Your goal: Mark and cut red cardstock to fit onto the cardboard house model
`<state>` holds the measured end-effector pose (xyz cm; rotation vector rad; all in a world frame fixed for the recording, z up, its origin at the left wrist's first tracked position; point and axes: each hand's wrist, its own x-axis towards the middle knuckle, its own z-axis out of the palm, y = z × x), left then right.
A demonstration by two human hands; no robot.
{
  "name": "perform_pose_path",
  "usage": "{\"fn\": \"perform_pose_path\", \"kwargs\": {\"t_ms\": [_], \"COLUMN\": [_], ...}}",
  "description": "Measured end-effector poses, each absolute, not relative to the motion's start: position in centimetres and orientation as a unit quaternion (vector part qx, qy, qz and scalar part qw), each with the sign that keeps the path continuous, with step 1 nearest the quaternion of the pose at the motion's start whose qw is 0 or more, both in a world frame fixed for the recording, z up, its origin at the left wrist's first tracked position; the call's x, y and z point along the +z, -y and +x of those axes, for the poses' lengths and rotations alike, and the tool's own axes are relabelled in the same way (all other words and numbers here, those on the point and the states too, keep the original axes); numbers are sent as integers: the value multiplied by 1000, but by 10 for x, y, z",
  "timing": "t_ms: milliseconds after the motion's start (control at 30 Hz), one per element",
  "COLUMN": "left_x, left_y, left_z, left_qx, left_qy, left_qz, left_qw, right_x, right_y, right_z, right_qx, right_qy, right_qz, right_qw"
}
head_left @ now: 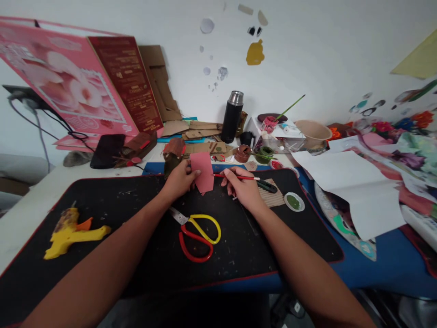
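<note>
A pink piece of paper (204,173) with a pointed lower edge is pinched between the thumb and fingers of my left hand (180,178). My right hand (243,187) grips a thin red pencil-like stick (251,177), whose tip points left and reaches the paper's right edge. Scissors (196,234) with one red and one yellow handle lie on the black mat (136,255) below the paper. Just right of my right hand, a dark-handled tool (266,185) rests on corrugated cardboard (273,196), beside a small white dish of green paint (294,202).
A yellow glue gun (71,234) lies at the mat's left. Behind the mat stand a black flask (233,116), open paint jars (264,155) and cardboard scraps (191,130). White paper sheets (355,187) cover the right side. A black phone (107,151) lies at the back left.
</note>
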<state>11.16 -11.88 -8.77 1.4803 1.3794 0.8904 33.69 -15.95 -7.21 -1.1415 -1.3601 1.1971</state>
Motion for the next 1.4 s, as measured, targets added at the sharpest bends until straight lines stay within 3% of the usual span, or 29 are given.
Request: {"fn": "perform_pose_path", "kwargs": {"t_ms": [1400], "left_x": [-81], "left_y": [121], "left_z": [113], "left_qx": [350], "left_qy": [-574], "left_qz": [592], "left_qw": [444], "right_x": [-85], "right_y": [159], "right_z": [334], "right_qx": [481], "right_qy": [614], "right_qz": [-461], "right_qw": [423]}}
